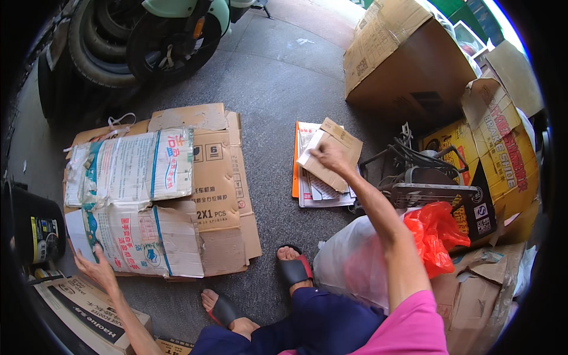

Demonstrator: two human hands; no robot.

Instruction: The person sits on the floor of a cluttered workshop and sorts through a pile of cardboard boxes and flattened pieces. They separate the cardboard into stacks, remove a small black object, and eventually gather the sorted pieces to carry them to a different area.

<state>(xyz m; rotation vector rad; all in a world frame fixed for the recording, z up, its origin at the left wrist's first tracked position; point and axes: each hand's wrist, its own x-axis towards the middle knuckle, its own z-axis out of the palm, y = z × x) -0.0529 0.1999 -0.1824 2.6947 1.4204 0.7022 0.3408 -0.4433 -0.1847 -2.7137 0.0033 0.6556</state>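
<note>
My left hand [96,265] rests with its fingers apart on the lower left edge of a pile of flattened cardboard [217,177], on a white printed sheet [133,239] that lies on top. To the right, my right hand [330,156] is over a small flattened carton [350,148] on a stack of papers [326,199]; its fingers are curled at the carton's pale edge, and whether they grip it cannot be told. An orange folder [295,173] sticks out at the stack's left side. Both piles lie on the grey floor.
A scooter wheel [173,49] and loose tyres [104,53] stand at the upper left. Large cardboard boxes [386,40], a metal frame with cables [435,186], and a white bag [350,262] with a red plastic bag [437,235] are right. A black bucket [42,226] stands left.
</note>
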